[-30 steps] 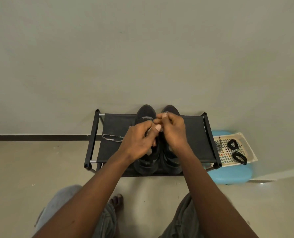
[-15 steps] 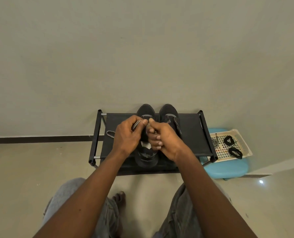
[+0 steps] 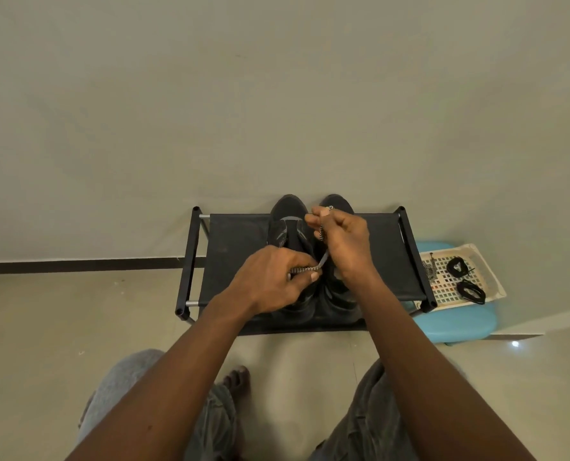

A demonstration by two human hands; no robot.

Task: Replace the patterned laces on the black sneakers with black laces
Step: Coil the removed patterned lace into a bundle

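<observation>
Our left hand [image 3: 270,284] pinches a stretch of the black-and-white patterned woven lace [image 3: 323,259] between thumb and fingers. Our right hand [image 3: 347,244], just beyond and right of that grip, is curled round more of the same lace, so a short span runs between the two grips. We judge this gathers the loose length clear of the pair of black mesh sneakers [image 3: 285,221] directly beneath both grips on the black fabric shoe rack [image 3: 237,254]. Whether an end is threaded, we cannot tell. The coiled black laces [image 3: 471,291] wait well right of the right grip, in a cream perforated plastic basket [image 3: 495,277].
</observation>
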